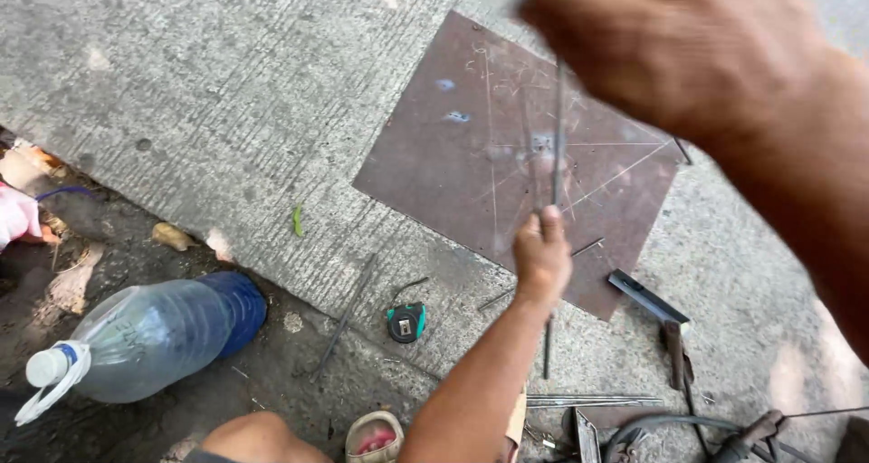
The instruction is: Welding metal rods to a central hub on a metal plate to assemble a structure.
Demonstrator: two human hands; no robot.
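At the bottom edge, a bent knee [258, 436] and a sandalled foot [374, 438] on the dirt. Beside them, to the left, a big clear water bottle [154, 336] lying on its side, white cap toward the camera. Just past the foot, a small green tape measure [406, 322] on the concrete floor [226, 110]. To the right, a bundle of thin rods [593, 400], a hammer-like tool [674, 350] and a dark cable [670, 422]. In the middle, left hand [541, 259] with grip closed round a thin metal rod [554, 169], held nearly upright over the rusty steel plate [453, 164] scored with chalk lines. Higher and closer to the lens, right hand [674, 42], blurred, at the rod's top end; grip not clear enough to tell. Plate flat on the concrete, corner pointing toward the foot.
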